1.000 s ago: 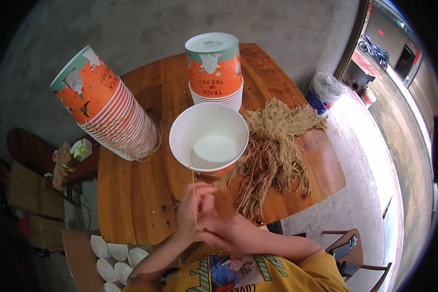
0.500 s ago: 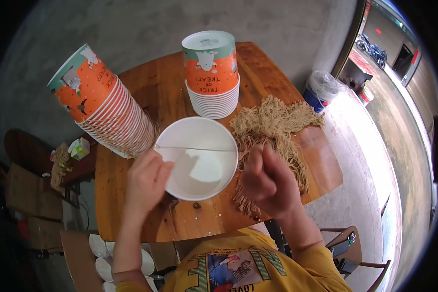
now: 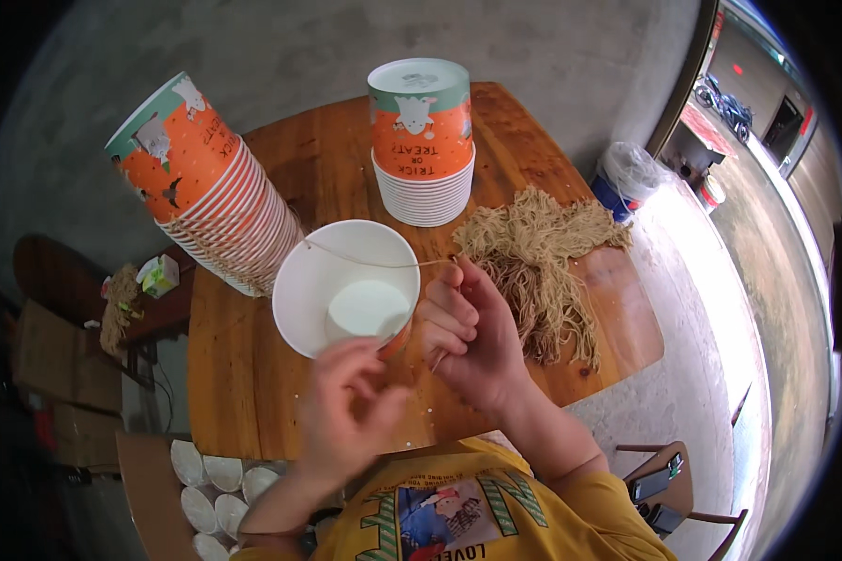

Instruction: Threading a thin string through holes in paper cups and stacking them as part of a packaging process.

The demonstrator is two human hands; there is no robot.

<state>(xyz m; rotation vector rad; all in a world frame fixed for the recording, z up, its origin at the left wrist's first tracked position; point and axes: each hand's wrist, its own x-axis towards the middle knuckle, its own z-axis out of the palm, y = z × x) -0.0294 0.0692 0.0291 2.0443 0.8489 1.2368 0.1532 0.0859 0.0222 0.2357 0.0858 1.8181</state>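
Observation:
A white-lined paper bucket (image 3: 295, 294) with an orange outside stands mouth up on the wooden table in front of me. From its far left rim a thin tan cord (image 3: 365, 266) runs across the mouth to my right hand (image 3: 477, 327). That hand is closed, pinching the cord's end between thumb and forefinger, just right of the bucket. My left hand (image 3: 351, 411), blurred by motion, is near the bucket's front edge, thumb and fingers apart with nothing visible in them. Right of the bucket lies a bundle of tan cords (image 3: 533, 271).
A tall stack of orange-and-green buckets (image 3: 225, 201) with cords along its rims stands at the left; another upside-down stack (image 3: 423, 140) is at the back. Below the table's front left, a cardboard box (image 3: 150, 496) holds several white round pieces. A blue bin (image 3: 617, 192) stands beyond the right edge.
My left hand has left the bucket's left rim and moved toward me and right. My right hand has shifted left and up, with the cord now showing in its pinch. The bucket sits farther left.

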